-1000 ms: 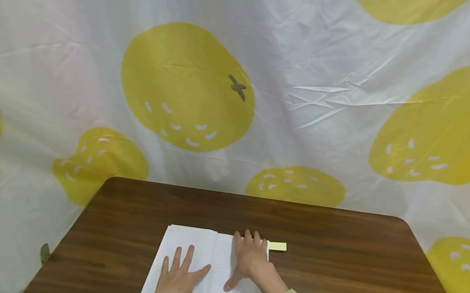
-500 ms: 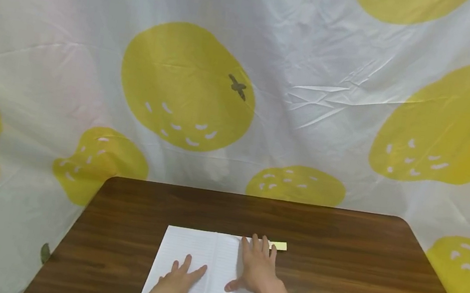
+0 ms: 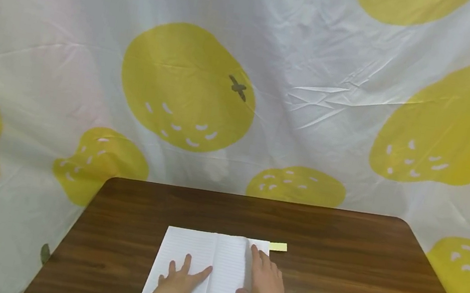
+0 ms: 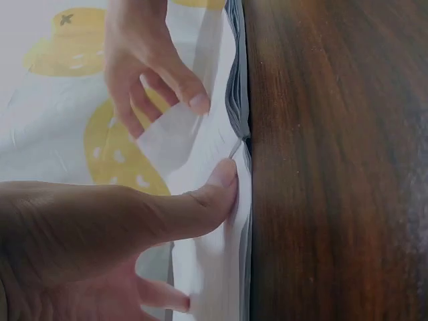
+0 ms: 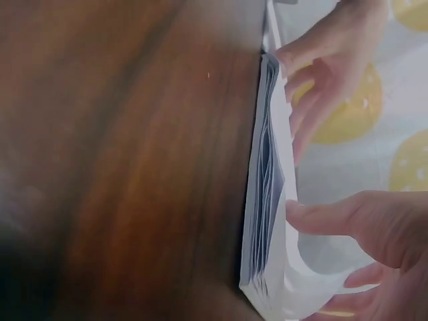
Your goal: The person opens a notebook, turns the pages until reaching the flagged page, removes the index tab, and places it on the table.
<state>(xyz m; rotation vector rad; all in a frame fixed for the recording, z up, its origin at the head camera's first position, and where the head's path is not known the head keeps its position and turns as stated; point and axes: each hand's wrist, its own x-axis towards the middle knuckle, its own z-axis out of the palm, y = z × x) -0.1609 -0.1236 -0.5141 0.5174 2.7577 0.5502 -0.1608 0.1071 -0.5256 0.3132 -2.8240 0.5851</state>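
Right hand [image 3: 266,288] now farther from yellow tab [image 3: 278,246], left hand [image 3: 176,289] on notebook [image 3: 188,243]

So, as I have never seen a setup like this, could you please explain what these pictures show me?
There is no machine here, just a person's two bare hands. The wide picture comes from a camera worn on the head, looking forward and down. The other two come from cameras on each wrist, looking along the pages from the side.

On the brown table lies an open notebook with lined pages and a yellow strip at its far right corner. Behind hangs a cloth printed with yellow fruit.

The left hand rests spread on the left page. The right hand touches a curled-up page; whether it pinches it, I cannot tell.
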